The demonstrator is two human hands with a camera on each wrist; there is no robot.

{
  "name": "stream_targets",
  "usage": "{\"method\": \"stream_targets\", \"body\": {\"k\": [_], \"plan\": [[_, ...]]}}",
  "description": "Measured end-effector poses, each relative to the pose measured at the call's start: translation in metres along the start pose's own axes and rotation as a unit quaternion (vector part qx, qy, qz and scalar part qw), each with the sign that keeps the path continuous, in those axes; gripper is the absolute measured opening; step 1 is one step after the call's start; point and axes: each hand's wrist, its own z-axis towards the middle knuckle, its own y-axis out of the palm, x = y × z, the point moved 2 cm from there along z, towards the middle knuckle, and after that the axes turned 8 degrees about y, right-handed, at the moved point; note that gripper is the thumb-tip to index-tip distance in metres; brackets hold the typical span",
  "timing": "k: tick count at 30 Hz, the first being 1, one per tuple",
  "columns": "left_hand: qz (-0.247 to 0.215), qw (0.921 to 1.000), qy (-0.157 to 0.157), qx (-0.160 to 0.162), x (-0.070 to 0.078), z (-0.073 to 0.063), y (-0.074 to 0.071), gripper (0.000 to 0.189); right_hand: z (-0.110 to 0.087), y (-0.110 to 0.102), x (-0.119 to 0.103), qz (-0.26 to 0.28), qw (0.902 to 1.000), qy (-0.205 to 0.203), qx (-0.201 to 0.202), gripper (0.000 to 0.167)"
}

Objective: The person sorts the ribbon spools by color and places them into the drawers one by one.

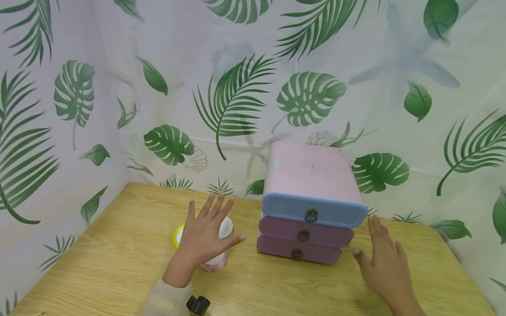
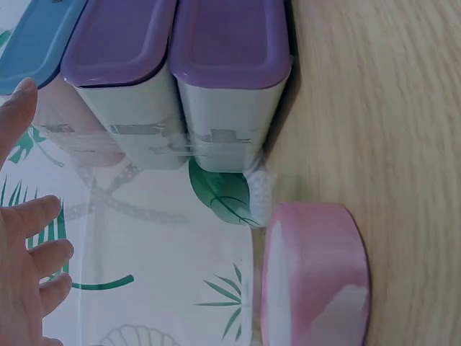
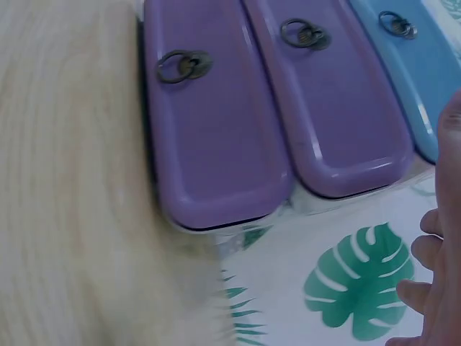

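Left hand [image 1: 203, 237] is spread wide, empty, by pink roll [image 2: 317, 267], right hand [image 1: 386, 265] empty, thumb apart, by drawer unit [image 1: 312, 173], presumably facing forward so ring pulls [image 1: 311, 212] are reachable.

Between the two open-spread hands, nearer the right hand [image 1: 387, 265], stands an upright drawer unit [image 1: 312, 171] with a pink top, a blue upper front [image 1: 292, 208] and two purple lower fronts [image 1: 278, 229], each bearing a dark ring pull [image 1: 311, 215]. Partly hidden by the left hand [image 1: 203, 237] are a yellow-rimmed round item [image 1: 177, 237] on its outer side, a white one [image 1: 226, 227] by its thumb and a pink roll [image 1: 215, 264], lying flat, nearer its wrist.
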Motion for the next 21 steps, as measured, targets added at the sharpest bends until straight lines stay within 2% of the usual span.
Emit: {"method": "stream_targets", "body": {"k": [9,16,21], "plan": [[0.001,0.9996,0.016,0.023,0.009,0.005,-0.011,0.089,0.014,-0.02,-0.012,0.027,0.9983,-0.032,0.041,0.077],[-0.026,0.9955,0.05,0.076,0.02,0.009,-0.022,0.095,0.025,-0.033,-0.019,0.035,0.9963,-0.051,0.06,0.079],[-0.022,0.992,0.064,0.106,0.031,0.011,-0.032,0.096,0.031,-0.041,-0.026,0.042,0.9937,-0.073,0.073,0.078]]}}
